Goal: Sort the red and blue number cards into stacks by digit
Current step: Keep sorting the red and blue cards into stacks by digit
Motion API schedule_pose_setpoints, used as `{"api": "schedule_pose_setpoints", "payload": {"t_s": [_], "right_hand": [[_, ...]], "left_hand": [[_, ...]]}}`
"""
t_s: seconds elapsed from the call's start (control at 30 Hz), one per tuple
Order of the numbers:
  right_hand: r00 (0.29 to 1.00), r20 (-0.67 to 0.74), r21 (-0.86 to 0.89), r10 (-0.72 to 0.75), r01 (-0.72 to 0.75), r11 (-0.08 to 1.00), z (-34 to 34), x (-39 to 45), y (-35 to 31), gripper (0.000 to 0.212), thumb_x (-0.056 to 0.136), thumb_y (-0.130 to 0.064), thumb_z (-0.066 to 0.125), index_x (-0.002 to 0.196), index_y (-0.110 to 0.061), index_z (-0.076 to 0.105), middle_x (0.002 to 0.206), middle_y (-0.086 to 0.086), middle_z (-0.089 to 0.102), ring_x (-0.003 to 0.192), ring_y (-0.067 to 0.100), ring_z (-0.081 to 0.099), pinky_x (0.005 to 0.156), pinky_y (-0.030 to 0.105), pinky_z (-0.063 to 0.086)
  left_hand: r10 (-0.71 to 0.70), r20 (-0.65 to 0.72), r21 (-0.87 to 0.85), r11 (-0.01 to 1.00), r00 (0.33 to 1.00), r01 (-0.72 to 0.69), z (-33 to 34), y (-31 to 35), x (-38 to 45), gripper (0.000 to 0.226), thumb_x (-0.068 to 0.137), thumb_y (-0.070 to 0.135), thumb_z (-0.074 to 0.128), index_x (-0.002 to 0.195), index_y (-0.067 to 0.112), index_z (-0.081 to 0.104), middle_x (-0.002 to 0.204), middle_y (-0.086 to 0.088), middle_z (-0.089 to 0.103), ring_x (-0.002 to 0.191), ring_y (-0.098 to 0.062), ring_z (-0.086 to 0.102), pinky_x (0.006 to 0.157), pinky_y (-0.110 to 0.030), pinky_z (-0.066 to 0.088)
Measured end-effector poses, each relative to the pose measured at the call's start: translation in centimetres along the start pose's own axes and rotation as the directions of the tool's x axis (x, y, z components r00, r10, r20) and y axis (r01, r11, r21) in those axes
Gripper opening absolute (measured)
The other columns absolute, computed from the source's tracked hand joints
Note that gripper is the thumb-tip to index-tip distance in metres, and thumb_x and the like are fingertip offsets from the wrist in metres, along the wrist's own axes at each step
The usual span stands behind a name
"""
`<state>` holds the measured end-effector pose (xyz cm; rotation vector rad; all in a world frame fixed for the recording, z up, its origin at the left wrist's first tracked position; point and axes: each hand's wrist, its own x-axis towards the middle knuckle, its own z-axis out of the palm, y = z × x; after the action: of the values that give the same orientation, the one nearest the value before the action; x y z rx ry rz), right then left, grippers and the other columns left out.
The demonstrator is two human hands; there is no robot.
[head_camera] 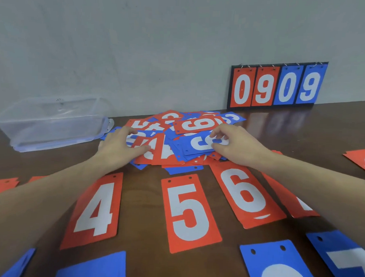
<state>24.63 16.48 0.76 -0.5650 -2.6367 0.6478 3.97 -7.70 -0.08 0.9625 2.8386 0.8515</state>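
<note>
While my left hand (123, 145) lies flat with straight fingers on the mixed pile (173, 138) of red and blue cards, my right hand (237, 147) pinches a blue 6 (200, 144) on top of that pile, thumb and fingers curled at its edge. Nearer me on the brown surface (146, 199) lie a red 4 (95, 210), red 5 (189, 212) and red 6 (244, 194) face up, with blue cards (276, 264) below them. A scoreboard (276, 85) reading 0909 leans on the wall, and a clear box (51, 123) sits left of the pile.

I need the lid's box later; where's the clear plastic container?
In the head view, the clear plastic container sits far left against the wall, left of the card pile.
</note>
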Motion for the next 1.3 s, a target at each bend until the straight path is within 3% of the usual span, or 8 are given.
{"api": "schedule_pose_setpoints", "payload": {"t_s": [0.13, 0.27, 0.37, 0.6, 0.73, 0.93, 1.1, 1.3], "right_hand": [[1.000, 0.023, -0.154, -0.001, 0.005, 0.988, 0.7, 0.9, -0.2, 0.033, 0.093, -0.052, 0.060, 0.120, -0.033, 0.060, 0.127, -0.008, 0.058, 0.120, 0.014, 0.049, 0.095, 0.032, 0.046], [0.992, 0.109, -0.287, 0.070, -0.036, 0.957, 1.5, 1.4, -0.4, 0.068, 0.084, -0.078, 0.048, 0.137, -0.037, 0.053, 0.146, -0.011, 0.048, 0.136, 0.019, 0.039, 0.110, 0.041, 0.038], [0.991, 0.109, -0.372, 0.072, -0.026, 0.928, 2.3, 1.4, -0.1, 0.079, 0.081, -0.083, 0.044, 0.148, -0.040, 0.042, 0.156, -0.011, 0.037, 0.143, 0.019, 0.031, 0.114, 0.044, 0.029], [0.999, 0.043, -0.378, 0.014, 0.003, 0.926, 2.9, 1.9, 0.6, 0.060, 0.083, -0.081, 0.044, 0.122, -0.039, 0.059, 0.132, -0.016, 0.059, 0.123, 0.016, 0.049, 0.103, 0.039, 0.038], [0.999, 0.037, -0.389, -0.024, 0.037, 0.920, 2.2, 1.8, 0.3, 0.047, 0.093, -0.071, 0.040, 0.112, -0.035, 0.064, 0.108, -0.012, 0.068, 0.100, 0.013, 0.055, 0.080, 0.030, 0.047], [0.996, 0.080, -0.431, -0.045, 0.075, 0.899, 1.9, 1.1, 0.0, 0.042, 0.099, -0.057, 0.043, 0.132, -0.035, 0.056, 0.125, -0.010, 0.065, 0.115, 0.017, 0.052, 0.087, 0.033, 0.048], [0.996, 0.093, -0.468, -0.013, 0.055, 0.882, 1.6, 0.8, -0.5, 0.061, 0.090, -0.078, 0.032, 0.134, -0.044, 0.059, 0.139, -0.012, 0.059, 0.128, 0.018, 0.049, 0.104, 0.039, 0.037], [0.999, 0.025, -0.368, 0.020, -0.009, 0.930, 2.4, 0.4, -0.2, 0.047, 0.091, -0.070, 0.047, 0.121, -0.037, 0.059, 0.130, -0.008, 0.058, 0.119, 0.014, 0.053, 0.098, 0.035, 0.043]], "left_hand": [[0.028, -0.009, 0.025, 0.999, 1.000, -0.028, 0.3, -0.9, 1.2, 0.065, 0.081, 0.065, 0.068, 0.132, 0.028, 0.051, 0.138, -0.002, 0.056, 0.126, -0.025, 0.052, 0.104, -0.049, 0.045], [0.033, 0.062, -0.077, 0.997, 0.998, -0.028, 0.2, -0.5, 2.6, 0.062, 0.087, 0.060, 0.064, 0.137, 0.027, 0.048, 0.139, 0.002, 0.055, 0.112, -0.017, 0.057, 0.086, -0.032, 0.050], [0.085, 0.206, -0.050, 0.996, 0.975, -0.076, 0.3, -0.2, 3.1, 0.090, 0.070, 0.084, 0.061, 0.142, 0.032, 0.048, 0.149, 0.011, 0.046, 0.132, -0.013, 0.047, 0.105, -0.032, 0.040], [0.147, 0.350, 0.073, 0.980, 0.925, -0.183, 0.4, -1.2, 3.4, 0.126, 0.045, 0.101, 0.050, 0.151, 0.035, 0.037, 0.160, 0.017, 0.030, 0.147, -0.010, 0.027, 0.120, -0.033, 0.023], [0.129, 0.340, 0.057, 0.986, 0.931, -0.157, 0.4, -0.9, 3.3, 0.100, 0.063, 0.081, 0.058, 0.150, 0.034, 0.041, 0.160, 0.016, 0.030, 0.147, -0.012, 0.028, 0.120, -0.034, 0.024], [0.179, 0.276, -0.027, 0.984, 0.945, -0.178, 0.5, -0.6, 2.6, 0.050, 0.084, 0.051, 0.072, 0.129, 0.034, 0.063, 0.134, 0.020, 0.047, 0.134, -0.007, 0.042, 0.109, -0.024, 0.033], [0.190, 0.160, -0.122, 0.978, 0.969, -0.172, 1.3, 1.2, 1.5, 0.027, 0.096, 0.036, 0.063, 0.123, 0.035, 0.063, 0.124, 0.024, 0.051, 0.118, 0.001, 0.048, 0.095, -0.018, 0.034], [0.153, 0.282, 0.172, 0.963, 0.947, -0.206, 2.4, 2.7, 0.3, 0.079, 0.087, 0.074, 0.051, 0.153, 0.033, 0.037, 0.159, 0.010, 0.035, 0.146, -0.017, 0.033, 0.120, -0.045, 0.026]]}}
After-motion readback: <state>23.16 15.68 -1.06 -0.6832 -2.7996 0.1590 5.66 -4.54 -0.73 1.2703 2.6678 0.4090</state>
